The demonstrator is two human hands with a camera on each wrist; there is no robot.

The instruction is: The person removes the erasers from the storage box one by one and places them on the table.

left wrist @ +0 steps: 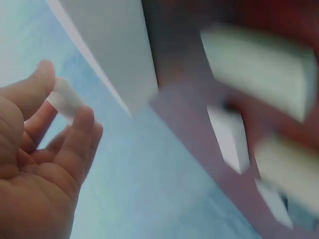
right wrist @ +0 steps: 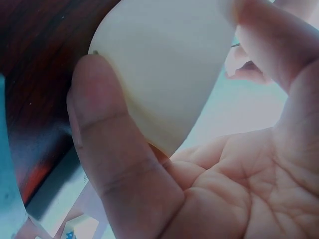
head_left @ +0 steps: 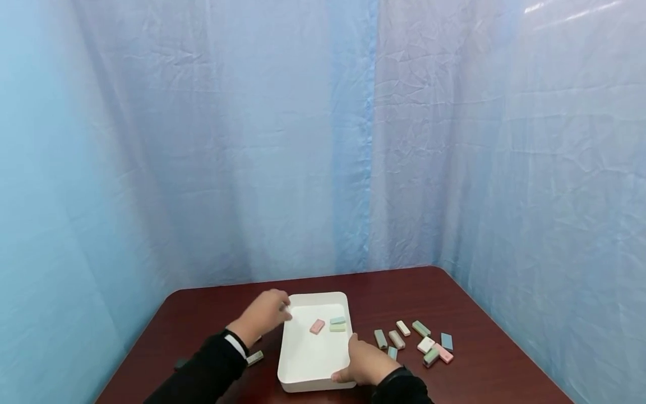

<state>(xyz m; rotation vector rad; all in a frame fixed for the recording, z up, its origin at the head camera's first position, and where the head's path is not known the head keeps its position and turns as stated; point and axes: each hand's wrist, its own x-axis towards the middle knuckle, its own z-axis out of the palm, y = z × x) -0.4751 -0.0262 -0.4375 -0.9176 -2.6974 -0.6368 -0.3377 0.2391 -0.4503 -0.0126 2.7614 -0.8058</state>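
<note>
My left hand (head_left: 263, 315) is above the left rim of a shallow white tray (head_left: 313, 367). In the left wrist view, its thumb and fingertips pinch a small white block (left wrist: 66, 102). My right hand (head_left: 367, 362) grips the tray's near right corner, thumb over the rim and fingers along the outside; the right wrist view shows the fingers against the white wall (right wrist: 164, 64). Inside the tray lie a pink block (head_left: 317, 326), a light blue block (head_left: 337, 320) and a pale green block (head_left: 337, 327).
Right of the tray, several pastel blocks lie scattered on the dark red-brown table (head_left: 404, 292), among them a pink block (head_left: 444, 353) and a blue block (head_left: 446, 341). A greenish block (head_left: 254, 358) lies left of the tray, beside the left sleeve. Blue curtains (head_left: 303, 140) surround the table.
</note>
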